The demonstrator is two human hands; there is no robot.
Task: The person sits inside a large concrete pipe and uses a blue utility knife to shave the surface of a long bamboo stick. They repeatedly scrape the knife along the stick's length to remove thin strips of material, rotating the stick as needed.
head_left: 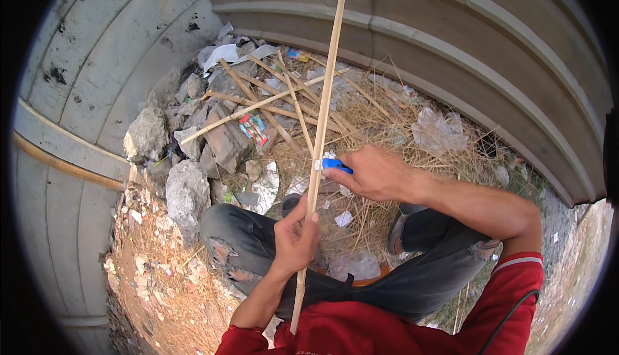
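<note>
Person crouching, torn grey jeans, red top. Left hand (295, 236) closed around a long bamboo strip (320, 142), gripping it low on its length; the strip runs steeply up from near the lap to past the wall ribs at the top. Right hand (374, 173) clamped on a blue-handled knife (335, 164), blade end pressed against the strip just above the left hand. Hands close together, not touching.

Containers: only an orange rim (371, 281) showing under the legs, probably a basin or bucket; contents hidden, cannot tell.

Around: pile of cut bamboo sticks (277, 97) lying crossed on dry straw (387, 116) ahead of the knees, behind the held strip. Grey stone rubble (187, 190) to the left, mixed with scraps of white paper and plastic (222, 55) and a red-green wrapper (253, 129). Crumpled clear plastic bag (438, 129) on the straw to the right. Corrugated concrete or metal wall (451, 32) curves around the back and left side, close in on the litter pile. Bare dirt with small litter at lower left.

Nothing between hands and strip; the stick pile sits directly beyond the knife.
</note>
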